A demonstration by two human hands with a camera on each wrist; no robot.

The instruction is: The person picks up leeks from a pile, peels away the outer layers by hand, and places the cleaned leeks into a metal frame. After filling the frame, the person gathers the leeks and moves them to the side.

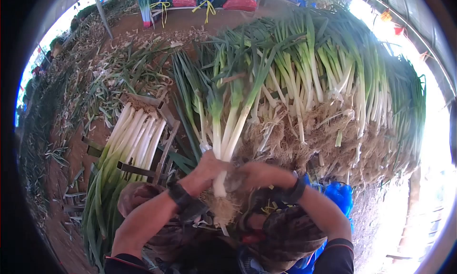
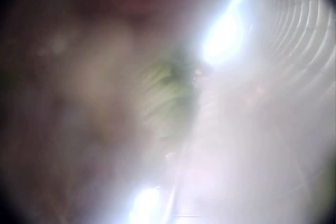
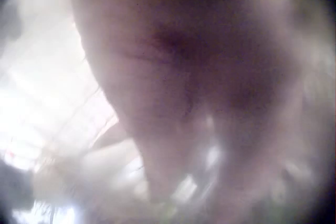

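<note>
Right now, near the centre of the head view, a small bunch of long green onions point(image 1: 233, 130) is standing nearly upright, its leaves fanning toward the top and its shaggy roots point(image 1: 222, 208) hanging below, and trouble is possible at that white lower part. The left hand point(image 1: 207, 169) is gripping low, close to the roots, so the tall tops are putting their weight well above the hold; a loosened grip could be letting the bunch tip or the stalks slide apart. Any hard pull or scrape there could be bruising the white shanks, and the leaves are reaching up across the big heap of onions point(image 1: 345, 67) at upper right, so they could be snagging and bending. As for fingers, the left ones are curling round the shanks, leaving no visible gap. Just to the right, the right hand point(image 1: 263, 175) is showing only as a blur beside the base of the bunch, with a greyish smear between; whether its fingers are spreading, pressing together or pinching a stalk is impossible to tell, and the right wrist view, all smudge, isn't settling it. The left wrist view is offering only glare and haze. Over at centre left, more onions point(image 1: 131, 136) are lying in a metal rack point(image 1: 167, 148), well apart from the roots.
</note>
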